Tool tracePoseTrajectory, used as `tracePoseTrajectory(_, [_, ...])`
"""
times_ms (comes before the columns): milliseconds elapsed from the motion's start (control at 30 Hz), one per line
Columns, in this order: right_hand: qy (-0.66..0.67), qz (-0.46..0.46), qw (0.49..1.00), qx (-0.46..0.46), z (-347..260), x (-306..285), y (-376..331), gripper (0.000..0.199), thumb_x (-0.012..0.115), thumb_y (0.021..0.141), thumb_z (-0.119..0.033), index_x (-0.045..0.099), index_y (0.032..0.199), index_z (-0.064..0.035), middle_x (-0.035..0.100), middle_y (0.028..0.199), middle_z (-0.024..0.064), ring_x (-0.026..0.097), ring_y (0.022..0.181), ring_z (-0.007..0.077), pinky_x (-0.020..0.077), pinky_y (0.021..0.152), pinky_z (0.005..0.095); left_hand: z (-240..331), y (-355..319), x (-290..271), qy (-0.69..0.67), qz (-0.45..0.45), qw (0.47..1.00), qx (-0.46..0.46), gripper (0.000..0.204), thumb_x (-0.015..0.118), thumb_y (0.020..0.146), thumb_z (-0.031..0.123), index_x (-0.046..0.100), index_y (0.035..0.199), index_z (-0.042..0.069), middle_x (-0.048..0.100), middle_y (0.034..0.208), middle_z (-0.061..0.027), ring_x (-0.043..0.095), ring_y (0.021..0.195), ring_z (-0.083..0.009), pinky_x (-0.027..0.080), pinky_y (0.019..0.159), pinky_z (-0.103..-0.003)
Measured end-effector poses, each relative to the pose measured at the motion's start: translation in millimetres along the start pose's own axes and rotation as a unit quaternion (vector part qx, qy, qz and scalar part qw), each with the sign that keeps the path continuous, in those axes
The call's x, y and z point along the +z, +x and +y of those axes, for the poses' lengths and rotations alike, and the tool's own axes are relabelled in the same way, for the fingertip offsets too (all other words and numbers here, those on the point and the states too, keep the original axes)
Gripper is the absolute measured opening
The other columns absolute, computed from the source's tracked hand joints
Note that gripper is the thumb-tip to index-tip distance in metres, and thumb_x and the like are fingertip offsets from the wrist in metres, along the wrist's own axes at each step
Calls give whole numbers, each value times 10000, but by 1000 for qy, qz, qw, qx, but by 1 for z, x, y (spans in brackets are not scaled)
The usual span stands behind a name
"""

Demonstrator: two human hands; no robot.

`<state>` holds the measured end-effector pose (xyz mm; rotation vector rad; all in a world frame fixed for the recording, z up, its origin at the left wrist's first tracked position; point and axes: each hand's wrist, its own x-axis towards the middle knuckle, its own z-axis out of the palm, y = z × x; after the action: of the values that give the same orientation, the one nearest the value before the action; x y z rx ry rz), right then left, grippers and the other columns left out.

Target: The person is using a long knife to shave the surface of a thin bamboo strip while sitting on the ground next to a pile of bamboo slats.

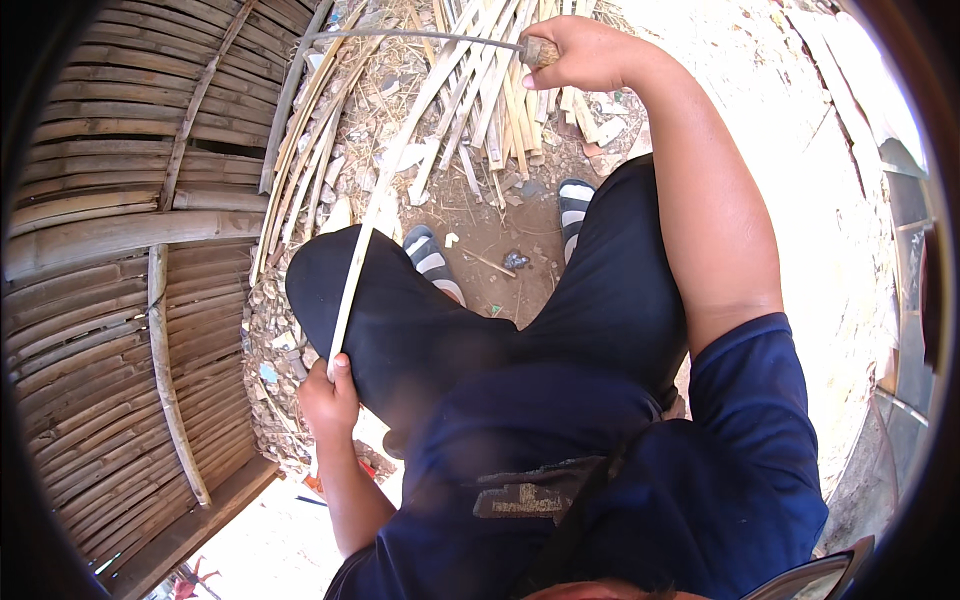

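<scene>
My left hand is closed around the near end of a long pale bamboo strip. The strip slants up and away across my left thigh toward the pile of strips. My right hand, stretched far forward, grips the wooden handle of a long-bladed knife. Its thin dark blade points left, seen nearly edge-on, and crosses over the far part of the strip. Whether blade and strip touch, I cannot tell.
Several split bamboo strips lie piled on the ground ahead, with more along the left. A bamboo slat wall stands close on my left. My sandalled feet rest on dirt littered with chips.
</scene>
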<state>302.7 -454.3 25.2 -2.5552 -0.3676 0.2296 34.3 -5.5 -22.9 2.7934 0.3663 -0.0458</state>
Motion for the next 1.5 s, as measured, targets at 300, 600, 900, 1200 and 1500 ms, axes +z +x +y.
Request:
tracePoseTrajectory(300, [-2, -127, 986, -110, -48, 5, -8, 467, 786, 821, -338, 668, 1153, -30, 710, 1020, 198, 679, 991, 351, 516, 881, 437, -2, -1, 0, -7, 13, 1000, 13, 688, 524, 947, 627, 579, 694, -11, 590, 630, -257, 618, 673, -488, 462, 631, -542])
tracePoseTrajectory(600, [6, 23, 1000, -14, -26, -20, 12, 639, 787, 777, -378, 626, 1298, -44, 686, 1166, 212, 638, 1121, 384, 498, 965, 448, 3, -16, -8, -9, 44, 998, 37, 639, 546, 941, 593, 571, 693, 4, 592, 624, -252, 630, 656, -482, 466, 599, -548])
tracePoseTrajectory(900, [3, -40, 989, -146, -72, -1, 9, 609, 771, 757, -337, 639, 1273, -42, 690, 1130, 227, 648, 1085, 392, 510, 939, 452, 4, -29, -37, 35, 31, 999, -12, 499, 489, 967, 543, 667, 945, 78, 679, 798, -268, 665, 810, -480, 498, 752, -565])
tracePoseTrajectory(1200, [-28, -32, 981, -191, -66, 1, -3, 416, 768, 789, -359, 668, 1071, -71, 689, 970, 193, 658, 954, 389, 506, 826, 466, 20, -42, -46, 5, 11, 1000, -1, 463, 513, 962, 489, 675, 938, 55, 672, 790, -249, 650, 802, -479, 478, 735, -571])
tracePoseTrajectory(1500, [37, -3, 997, -69, -26, -21, -6, 449, 765, 756, -305, 695, 1128, -65, 713, 1022, 196, 670, 995, 385, 515, 866, 451, 25, -51, -43, -39, -49, 998, -23, 518, 494, 983, 486, 670, 927, 2, 669, 875, -284, 640, 841, -483, 470, 740, -545])
